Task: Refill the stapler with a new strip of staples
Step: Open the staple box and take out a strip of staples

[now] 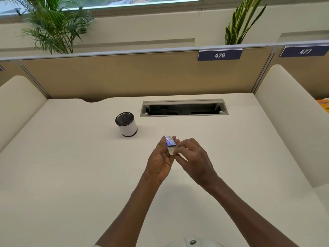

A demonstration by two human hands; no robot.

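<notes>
A small blue and white staple box (170, 142) is held above the middle of the cream desk (71, 166). My left hand (161, 160) grips the box from the left side. My right hand (193, 160) pinches the box's white inner tray (171, 151) at its near end, where it sticks out a little from the sleeve. A dark object lies inside the mesh pen cup (126, 124) at the back left; I cannot tell if it is the stapler. No stapler shows plainly on the desk.
An open cable tray (184, 108) is set into the desk at the back. A tan partition (124, 75) labelled 476 closes the far edge, with plants behind it. Cream side dividers (292, 118) flank the desk on both sides.
</notes>
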